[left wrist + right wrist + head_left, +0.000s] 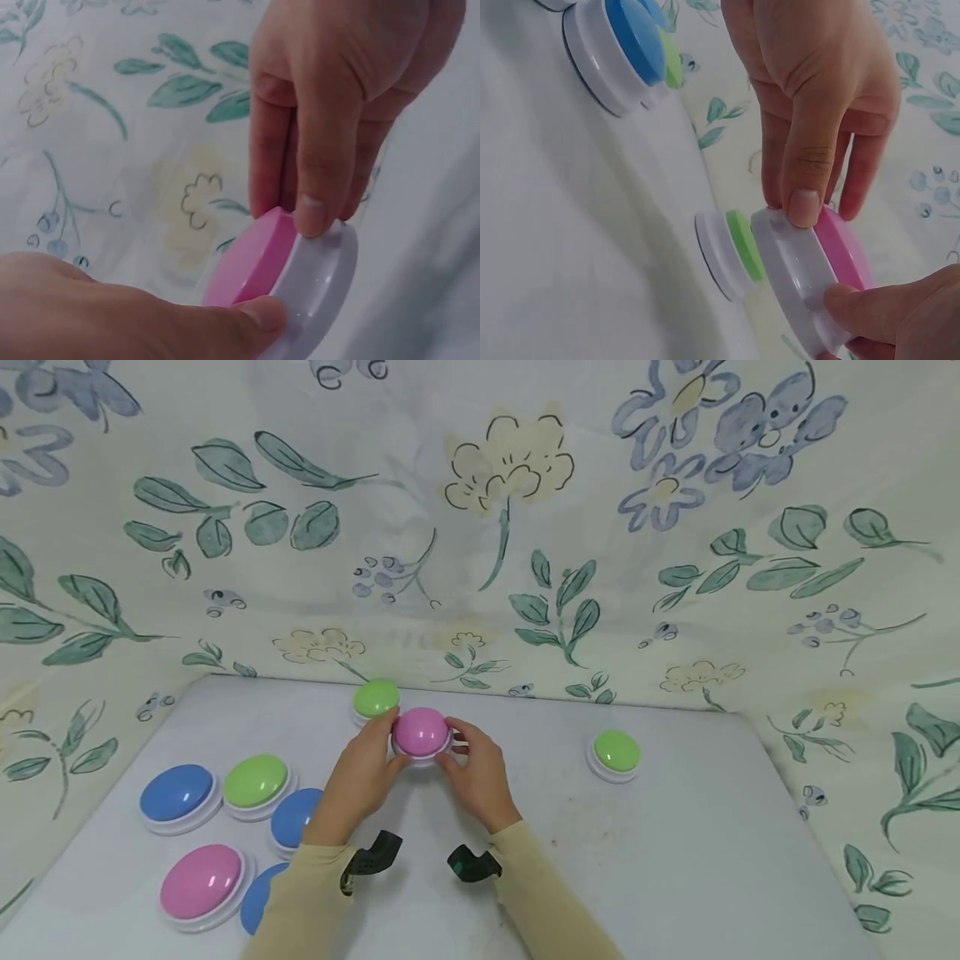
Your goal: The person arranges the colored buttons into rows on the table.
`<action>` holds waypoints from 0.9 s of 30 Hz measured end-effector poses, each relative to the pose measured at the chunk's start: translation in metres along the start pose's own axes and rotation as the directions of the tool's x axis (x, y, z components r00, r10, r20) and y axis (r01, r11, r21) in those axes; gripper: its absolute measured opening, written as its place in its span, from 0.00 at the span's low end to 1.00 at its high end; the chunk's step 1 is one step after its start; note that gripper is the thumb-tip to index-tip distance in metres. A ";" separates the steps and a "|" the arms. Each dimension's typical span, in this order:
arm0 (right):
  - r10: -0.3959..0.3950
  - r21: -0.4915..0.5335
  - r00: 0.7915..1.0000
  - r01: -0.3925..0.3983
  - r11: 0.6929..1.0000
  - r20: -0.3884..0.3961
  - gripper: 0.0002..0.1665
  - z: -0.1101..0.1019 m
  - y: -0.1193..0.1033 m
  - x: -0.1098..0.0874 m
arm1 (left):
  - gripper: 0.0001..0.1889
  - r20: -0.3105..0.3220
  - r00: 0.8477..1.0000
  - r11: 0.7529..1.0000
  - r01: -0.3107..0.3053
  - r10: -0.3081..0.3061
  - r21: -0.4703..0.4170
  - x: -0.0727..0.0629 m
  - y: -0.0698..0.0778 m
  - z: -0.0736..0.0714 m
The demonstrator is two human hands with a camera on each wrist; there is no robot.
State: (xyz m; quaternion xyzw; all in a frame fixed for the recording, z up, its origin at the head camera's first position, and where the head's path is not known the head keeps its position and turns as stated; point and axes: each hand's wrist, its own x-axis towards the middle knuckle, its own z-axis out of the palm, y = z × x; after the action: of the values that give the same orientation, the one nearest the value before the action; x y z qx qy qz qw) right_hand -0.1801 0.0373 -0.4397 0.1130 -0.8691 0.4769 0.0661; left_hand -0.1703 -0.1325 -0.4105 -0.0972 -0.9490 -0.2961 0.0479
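A pink push button [422, 732] with a domed top and white round base is held between both hands near the back of the white table. My left hand [356, 781] pinches its left side, with the thumb [804, 206] on the white base. My right hand [480, 777] pinches the opposite side, its thumb [313, 216] likewise on the base. The button appears raised slightly off the table in the right wrist view. Just behind it on the left stands a green button [377, 699].
On the left lie a blue button [176, 792], a green button [256, 781], a larger pink button [200, 882] and two more blue ones, partly behind the left arm. Another green button [617, 751] sits at right. Flower-patterned cloth [450, 568] surrounds the table [697, 852].
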 end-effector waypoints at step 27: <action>-0.019 -0.057 0.997 0.015 0.998 -0.070 0.30 -0.069 0.049 -0.014 | 0.38 -0.049 0.998 0.994 -0.053 0.049 -0.092 0.020 0.060 0.064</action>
State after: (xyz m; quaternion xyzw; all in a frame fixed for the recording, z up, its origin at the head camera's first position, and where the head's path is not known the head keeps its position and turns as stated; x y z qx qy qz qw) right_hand -0.1792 0.1228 -0.4460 0.1018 -0.8783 0.4555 0.1037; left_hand -0.1792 -0.0441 -0.4269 -0.1167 -0.9299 -0.3411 0.0730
